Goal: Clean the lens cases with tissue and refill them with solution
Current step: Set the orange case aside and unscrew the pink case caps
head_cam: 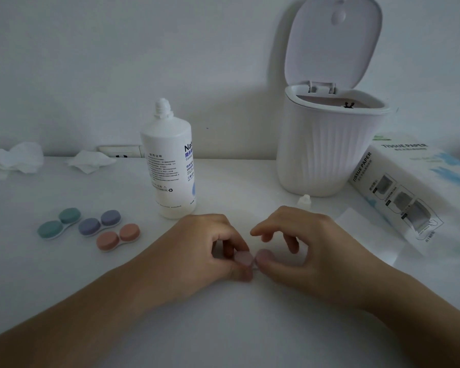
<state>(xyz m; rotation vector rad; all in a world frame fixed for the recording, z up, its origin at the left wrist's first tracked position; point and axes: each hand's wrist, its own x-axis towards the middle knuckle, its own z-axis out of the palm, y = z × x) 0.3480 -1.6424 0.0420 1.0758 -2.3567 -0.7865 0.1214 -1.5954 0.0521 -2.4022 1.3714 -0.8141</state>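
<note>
Pink lens case (244, 259) sits on table (223, 328), pinched between both thumbs: left hand (207, 243) grips one cap, right hand (300, 248) the other. Light, stiff, likely slick plastic; hold cap rims. Solution bottle (170, 166) uncapped behind.

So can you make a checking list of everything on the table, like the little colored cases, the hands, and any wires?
Surface: white table, dimly lit.
Job's things: green case, purple case and orange case lie closed at left. A pink case is in the hands. Solution bottle stands upright, uncapped; its cap lies by the bin. Tissue pack at right.
Clutter: crumpled tissues and at the back left.
Hands: left hand grips the pink case; right hand pinches its other end.
Cables: nothing seen.
Surroundings: white bin with lid open, wall socket, plain wall.
</note>
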